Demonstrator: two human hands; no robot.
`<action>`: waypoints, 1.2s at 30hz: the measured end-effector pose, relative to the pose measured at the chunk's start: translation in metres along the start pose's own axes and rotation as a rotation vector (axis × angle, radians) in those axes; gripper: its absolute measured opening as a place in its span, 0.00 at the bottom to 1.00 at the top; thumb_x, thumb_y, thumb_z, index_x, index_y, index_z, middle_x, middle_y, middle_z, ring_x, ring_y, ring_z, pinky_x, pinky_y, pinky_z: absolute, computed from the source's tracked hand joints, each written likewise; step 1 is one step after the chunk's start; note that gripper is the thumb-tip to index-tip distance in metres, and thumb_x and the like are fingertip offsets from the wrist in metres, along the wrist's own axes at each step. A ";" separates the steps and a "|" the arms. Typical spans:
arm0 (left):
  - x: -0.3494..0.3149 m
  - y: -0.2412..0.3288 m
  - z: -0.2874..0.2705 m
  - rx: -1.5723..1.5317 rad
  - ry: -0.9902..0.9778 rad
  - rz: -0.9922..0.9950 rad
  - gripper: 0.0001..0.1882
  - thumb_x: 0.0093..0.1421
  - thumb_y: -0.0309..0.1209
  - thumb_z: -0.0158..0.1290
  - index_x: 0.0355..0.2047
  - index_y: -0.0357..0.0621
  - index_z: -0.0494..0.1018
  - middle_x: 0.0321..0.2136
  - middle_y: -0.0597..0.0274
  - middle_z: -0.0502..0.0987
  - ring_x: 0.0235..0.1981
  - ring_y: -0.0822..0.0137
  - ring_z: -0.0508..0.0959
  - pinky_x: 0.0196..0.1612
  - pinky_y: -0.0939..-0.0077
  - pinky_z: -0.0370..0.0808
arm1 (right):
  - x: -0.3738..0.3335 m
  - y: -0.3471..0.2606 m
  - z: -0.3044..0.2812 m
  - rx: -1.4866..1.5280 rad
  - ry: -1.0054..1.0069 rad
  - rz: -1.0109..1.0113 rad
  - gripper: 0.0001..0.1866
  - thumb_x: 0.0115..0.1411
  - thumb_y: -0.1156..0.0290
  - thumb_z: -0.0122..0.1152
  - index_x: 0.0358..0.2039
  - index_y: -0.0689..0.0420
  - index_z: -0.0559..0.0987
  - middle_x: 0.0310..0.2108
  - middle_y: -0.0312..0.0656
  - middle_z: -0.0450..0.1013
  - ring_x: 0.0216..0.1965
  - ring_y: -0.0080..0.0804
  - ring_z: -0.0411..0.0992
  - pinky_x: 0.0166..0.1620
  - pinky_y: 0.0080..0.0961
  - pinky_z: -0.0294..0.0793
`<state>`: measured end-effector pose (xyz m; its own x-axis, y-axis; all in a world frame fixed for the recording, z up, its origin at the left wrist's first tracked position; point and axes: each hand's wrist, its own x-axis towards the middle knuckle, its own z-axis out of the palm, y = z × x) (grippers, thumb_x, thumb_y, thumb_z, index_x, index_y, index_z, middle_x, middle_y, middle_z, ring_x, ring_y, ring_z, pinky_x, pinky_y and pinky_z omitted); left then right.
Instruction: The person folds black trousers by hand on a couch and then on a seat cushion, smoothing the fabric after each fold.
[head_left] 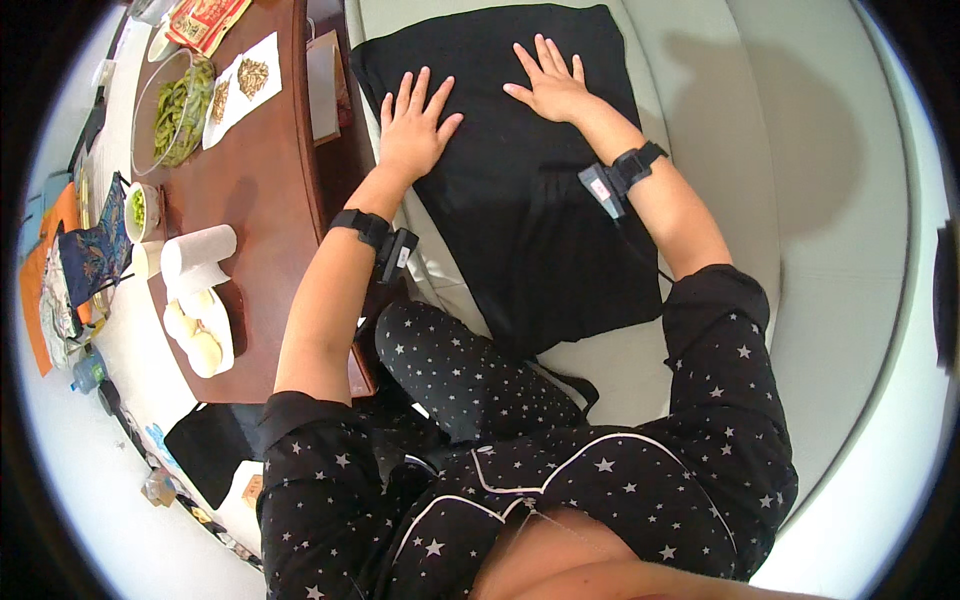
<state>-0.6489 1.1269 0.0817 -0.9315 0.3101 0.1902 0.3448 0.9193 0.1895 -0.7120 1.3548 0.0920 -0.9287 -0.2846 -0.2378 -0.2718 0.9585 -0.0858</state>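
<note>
A black piece of cloth (520, 170), which looks like a garment with a gathered patch near its lower middle, lies spread on the pale sofa (700, 130). My left hand (412, 132) rests flat on its left part, fingers spread. Farther off and to the right, my right hand (550, 85) lies palm down near the far edge, its fingers also apart. Neither hand holds anything. Each wrist wears a black strap with a small device, the left one (385, 240) and the right one (615, 180).
Left of the sofa stands a brown wooden table (265, 200). On it are a clear bowl of green pods (180, 120), a paper (245, 85) with small brown bits, a paper roll (200, 250), a white tray of pale round food (205, 335) and a red packet (205, 22).
</note>
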 end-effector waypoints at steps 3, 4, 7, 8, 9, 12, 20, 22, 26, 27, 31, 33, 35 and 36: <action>-0.003 -0.019 -0.008 0.054 -0.027 0.073 0.27 0.59 0.48 0.40 0.59 0.63 0.52 0.60 0.56 0.49 0.61 0.57 0.49 0.58 0.54 0.50 | -0.009 0.026 -0.006 0.001 -0.053 -0.030 0.41 0.56 0.40 0.38 0.62 0.48 0.41 0.64 0.43 0.31 0.65 0.36 0.29 0.61 0.47 0.32; -0.006 -0.029 -0.011 -0.007 0.006 0.061 0.27 0.59 0.48 0.40 0.58 0.63 0.53 0.59 0.56 0.51 0.61 0.58 0.50 0.57 0.52 0.51 | -0.012 0.031 -0.013 0.025 -0.068 -0.054 0.42 0.56 0.40 0.39 0.62 0.51 0.40 0.64 0.44 0.32 0.65 0.36 0.30 0.62 0.46 0.33; -0.020 -0.035 -0.029 0.064 -0.189 -0.120 0.27 0.58 0.44 0.43 0.58 0.60 0.54 0.58 0.53 0.53 0.60 0.51 0.52 0.56 0.53 0.55 | -0.040 0.047 -0.024 0.153 -0.188 0.075 0.44 0.55 0.40 0.39 0.62 0.55 0.38 0.64 0.44 0.33 0.65 0.36 0.32 0.62 0.44 0.37; -0.026 -0.033 -0.030 0.032 -0.214 -0.175 0.27 0.57 0.42 0.44 0.57 0.56 0.55 0.57 0.51 0.54 0.58 0.50 0.53 0.54 0.53 0.58 | -0.052 0.057 -0.025 0.245 -0.173 0.069 0.45 0.55 0.40 0.41 0.62 0.55 0.38 0.64 0.44 0.34 0.65 0.36 0.33 0.61 0.47 0.39; -0.034 -0.029 -0.032 0.001 -0.237 -0.231 0.28 0.56 0.41 0.46 0.56 0.52 0.56 0.56 0.48 0.55 0.57 0.48 0.54 0.53 0.53 0.60 | -0.066 0.067 -0.025 0.330 -0.132 0.045 0.45 0.55 0.42 0.44 0.61 0.59 0.40 0.63 0.49 0.38 0.64 0.40 0.37 0.61 0.43 0.43; -0.062 0.004 -0.044 -0.288 -0.375 -0.301 0.29 0.52 0.40 0.49 0.52 0.39 0.59 0.44 0.42 0.68 0.47 0.48 0.67 0.47 0.58 0.67 | -0.123 0.077 -0.030 0.456 -0.075 0.126 0.44 0.56 0.47 0.47 0.59 0.65 0.43 0.60 0.56 0.46 0.62 0.45 0.46 0.60 0.36 0.49; -0.141 0.111 -0.043 -0.393 -0.417 -0.310 0.33 0.49 0.41 0.52 0.49 0.30 0.60 0.37 0.36 0.72 0.37 0.48 0.75 0.37 0.65 0.74 | -0.272 0.072 0.019 0.670 -0.057 0.375 0.41 0.52 0.58 0.57 0.57 0.69 0.50 0.56 0.58 0.54 0.58 0.45 0.53 0.59 0.32 0.52; -0.139 0.121 -0.055 -0.489 -0.739 -0.146 0.26 0.48 0.39 0.52 0.39 0.26 0.68 0.33 0.38 0.73 0.37 0.50 0.75 0.35 0.66 0.75 | -0.297 0.068 0.030 0.738 0.036 0.352 0.39 0.49 0.63 0.60 0.56 0.69 0.53 0.54 0.57 0.57 0.56 0.43 0.56 0.57 0.31 0.55; -0.149 0.161 -0.065 -0.490 -0.949 -0.325 0.22 0.47 0.37 0.52 0.33 0.25 0.72 0.32 0.41 0.75 0.34 0.53 0.77 0.35 0.64 0.75 | -0.334 0.078 0.059 0.798 0.099 0.455 0.33 0.47 0.64 0.61 0.49 0.71 0.63 0.46 0.55 0.66 0.48 0.41 0.65 0.51 0.30 0.63; -0.154 0.164 -0.072 -0.465 -0.965 -0.307 0.22 0.46 0.37 0.53 0.32 0.25 0.72 0.31 0.40 0.75 0.33 0.51 0.77 0.36 0.64 0.75 | -0.340 0.072 0.051 0.834 0.048 0.491 0.31 0.47 0.64 0.62 0.47 0.72 0.65 0.43 0.54 0.69 0.46 0.41 0.67 0.49 0.30 0.65; -0.158 0.183 -0.081 -0.349 -1.016 -0.194 0.19 0.43 0.37 0.54 0.27 0.29 0.74 0.29 0.41 0.75 0.35 0.51 0.76 0.37 0.66 0.74 | -0.353 0.077 0.039 0.845 -0.104 0.564 0.27 0.47 0.63 0.62 0.43 0.70 0.70 0.38 0.50 0.72 0.41 0.39 0.70 0.44 0.32 0.68; -0.161 0.198 -0.078 -0.235 -0.902 0.095 0.19 0.41 0.39 0.55 0.25 0.30 0.75 0.30 0.42 0.75 0.34 0.51 0.76 0.38 0.66 0.73 | -0.358 0.100 0.064 0.895 -0.112 0.686 0.24 0.48 0.63 0.62 0.41 0.67 0.72 0.36 0.46 0.73 0.39 0.35 0.71 0.40 0.31 0.71; -0.182 0.168 -0.064 -0.203 -0.894 0.082 0.20 0.38 0.39 0.57 0.26 0.31 0.75 0.29 0.41 0.75 0.34 0.50 0.75 0.40 0.65 0.72 | -0.351 0.057 0.028 1.050 -0.178 0.622 0.22 0.48 0.64 0.61 0.41 0.65 0.72 0.36 0.45 0.73 0.38 0.34 0.71 0.38 0.30 0.72; -0.192 0.156 -0.058 -0.196 -0.857 0.074 0.19 0.38 0.38 0.56 0.26 0.32 0.75 0.28 0.41 0.75 0.34 0.50 0.75 0.39 0.66 0.73 | -0.346 0.036 0.008 1.201 -0.230 0.584 0.21 0.49 0.65 0.61 0.41 0.63 0.73 0.36 0.43 0.73 0.37 0.32 0.71 0.36 0.28 0.72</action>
<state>-0.4101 1.1968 0.1302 -0.6454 0.5147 -0.5643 0.3487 0.8559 0.3819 -0.3989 1.4879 0.1630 -0.7367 0.0463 -0.6746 0.6403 0.3685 -0.6739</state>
